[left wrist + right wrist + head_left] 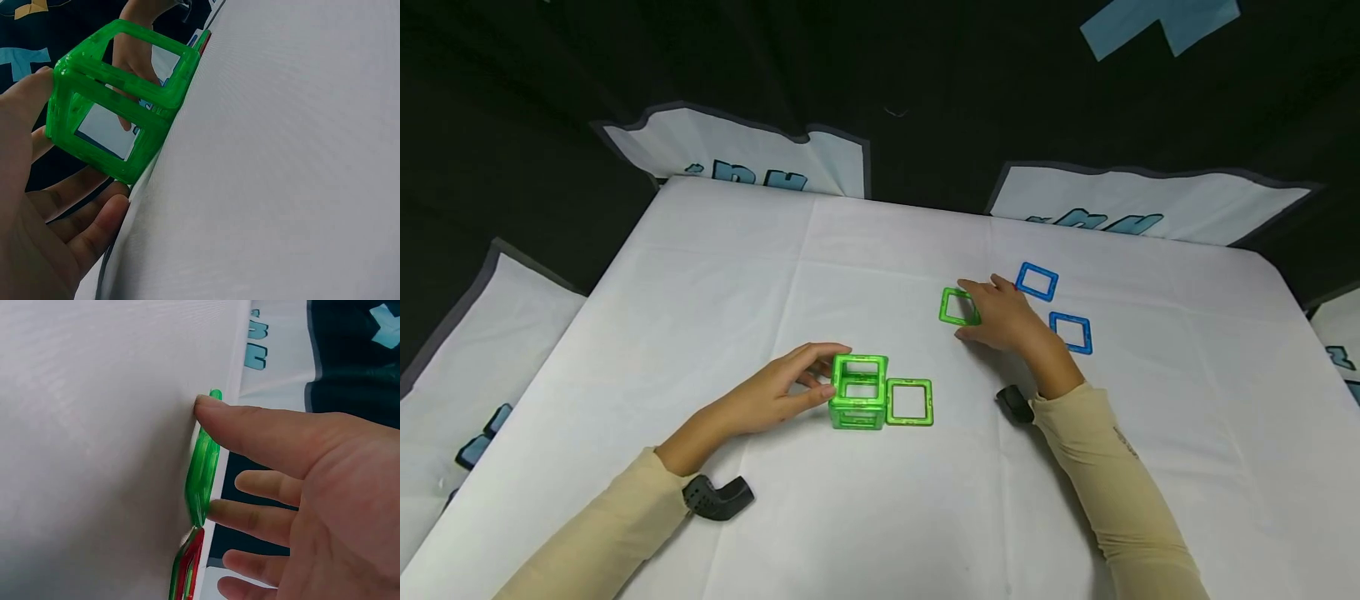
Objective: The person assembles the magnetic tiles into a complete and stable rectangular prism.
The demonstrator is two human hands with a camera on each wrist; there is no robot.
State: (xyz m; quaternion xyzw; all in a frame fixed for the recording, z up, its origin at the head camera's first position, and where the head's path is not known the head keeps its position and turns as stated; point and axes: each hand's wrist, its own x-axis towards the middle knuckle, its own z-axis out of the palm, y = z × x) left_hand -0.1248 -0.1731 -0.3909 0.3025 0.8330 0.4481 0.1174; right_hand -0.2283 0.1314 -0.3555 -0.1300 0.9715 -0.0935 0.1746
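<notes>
In the head view my left hand holds the left side of a cube of green magnetic tiles, thumb at the front and index finger behind. The left wrist view shows the green cube with fingertips at its edge. A flat green square tile lies against the cube's right side. Farther back, my right hand spreads its thumb and fingers around another green square tile. In the right wrist view its thumb overlaps this tile; a red-edged tile shows beside it, mostly hidden from above.
Two blue square tiles lie right of my right hand, one partly behind the wrist. A white cloth covers the table. Black curtains with white printed panels surround it. Each wrist wears a black device.
</notes>
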